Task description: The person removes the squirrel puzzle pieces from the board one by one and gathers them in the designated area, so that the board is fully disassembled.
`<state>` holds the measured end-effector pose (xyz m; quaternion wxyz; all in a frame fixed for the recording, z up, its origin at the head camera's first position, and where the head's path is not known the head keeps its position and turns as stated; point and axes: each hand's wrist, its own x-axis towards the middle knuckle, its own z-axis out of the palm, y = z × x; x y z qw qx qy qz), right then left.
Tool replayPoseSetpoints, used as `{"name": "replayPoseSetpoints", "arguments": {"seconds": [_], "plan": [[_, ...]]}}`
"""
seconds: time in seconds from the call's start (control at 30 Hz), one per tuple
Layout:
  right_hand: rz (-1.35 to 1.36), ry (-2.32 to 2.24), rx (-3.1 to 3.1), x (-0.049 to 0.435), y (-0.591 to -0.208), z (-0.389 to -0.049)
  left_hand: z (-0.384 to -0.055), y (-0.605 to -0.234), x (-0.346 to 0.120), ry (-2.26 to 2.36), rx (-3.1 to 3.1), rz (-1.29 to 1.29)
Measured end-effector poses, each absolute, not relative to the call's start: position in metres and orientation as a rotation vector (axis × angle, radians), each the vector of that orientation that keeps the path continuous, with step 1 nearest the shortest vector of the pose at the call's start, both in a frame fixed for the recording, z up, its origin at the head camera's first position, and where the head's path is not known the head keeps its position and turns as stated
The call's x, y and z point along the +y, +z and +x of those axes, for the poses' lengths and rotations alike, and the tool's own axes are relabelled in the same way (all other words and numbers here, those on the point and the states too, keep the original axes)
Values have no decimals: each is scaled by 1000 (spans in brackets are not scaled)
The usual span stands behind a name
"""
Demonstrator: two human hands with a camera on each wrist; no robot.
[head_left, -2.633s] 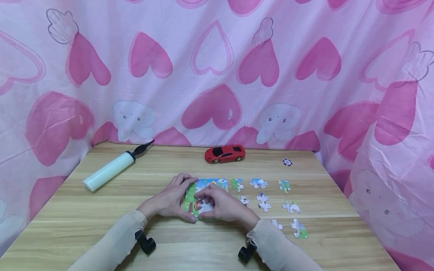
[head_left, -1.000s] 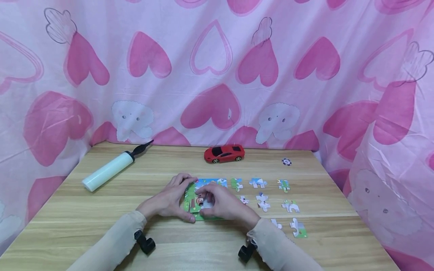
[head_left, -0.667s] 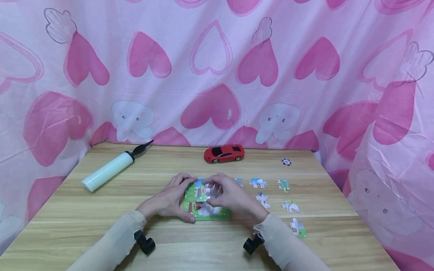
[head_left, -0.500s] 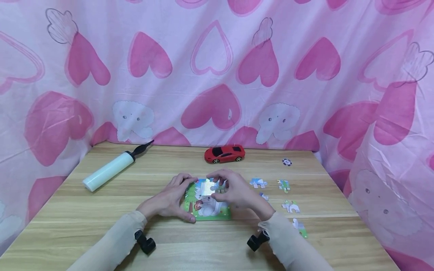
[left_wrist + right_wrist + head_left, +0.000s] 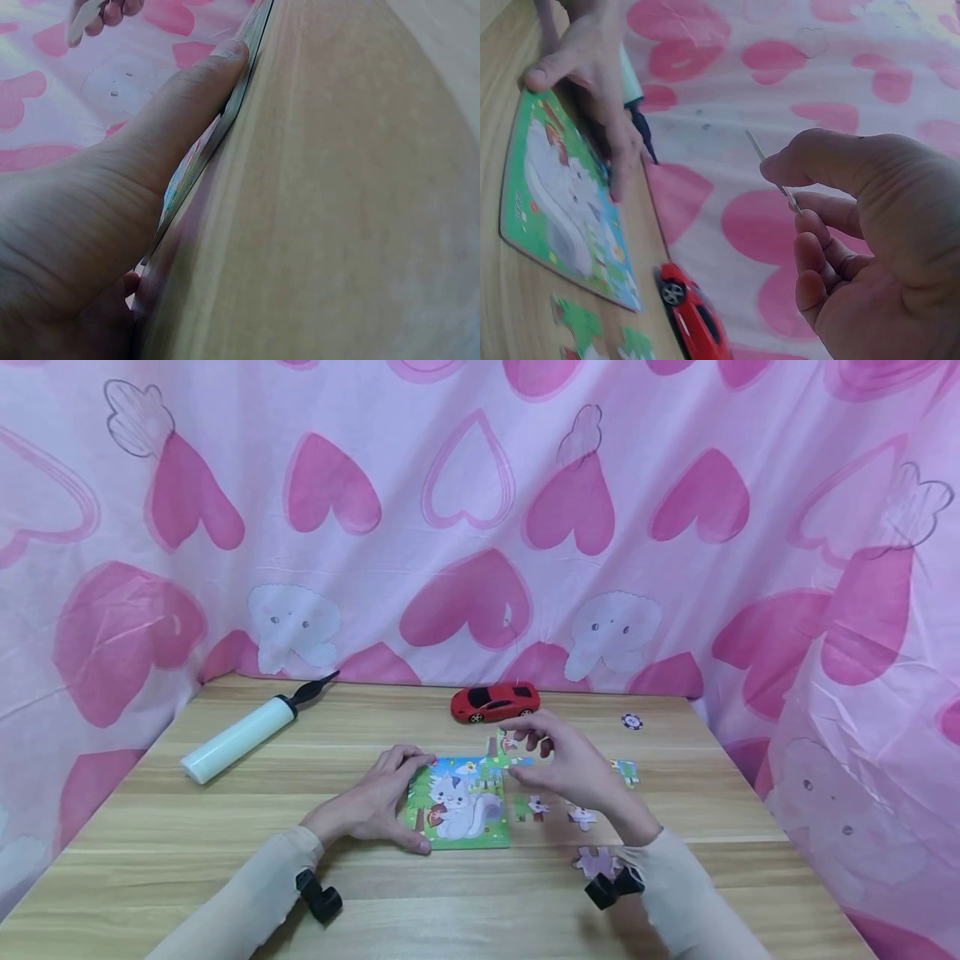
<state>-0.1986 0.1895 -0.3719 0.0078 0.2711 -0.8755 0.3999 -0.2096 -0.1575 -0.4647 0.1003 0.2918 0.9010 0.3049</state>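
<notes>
A puzzle board (image 5: 468,831) printed with a white squirrel lies at the middle of the table. My left hand (image 5: 382,802) rests along its left side, thumb at the near corner and fingers at the far one. In the left wrist view the thumb of the left hand (image 5: 142,165) lies straight against the board's edge. Raised off the board's far right corner, my right hand (image 5: 570,764) pinches a puzzle piece (image 5: 497,750) with green and a brown trunk on it. The right wrist view shows that piece (image 5: 754,146) edge-on between thumb and fingers of the right hand (image 5: 885,217).
Several loose puzzle pieces lie right of the board, among them a green one (image 5: 625,771) and a pale one (image 5: 596,862); my right arm covers others. Behind are a red toy car (image 5: 495,702), a poker chip (image 5: 632,722) and a hand pump (image 5: 243,739). A pink curtain closes the back.
My right hand has lifted the puzzle piece from over the board and carried it up, back and to the right, uncovering the squirrel picture. The left hand stays at the board's side.
</notes>
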Motion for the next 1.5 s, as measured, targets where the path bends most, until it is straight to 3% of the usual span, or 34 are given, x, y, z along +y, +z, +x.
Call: {"name": "replayPoseSetpoints", "arguments": {"seconds": [0.5, 1.5], "plan": [[795, 1188, -2756, 227, -376, -174, -209, -465, -156, 905, 2664, 851], [881, 1223, -3013, 240, -438, -146, -209, -463, -156, 902, 2662, 832]]}}
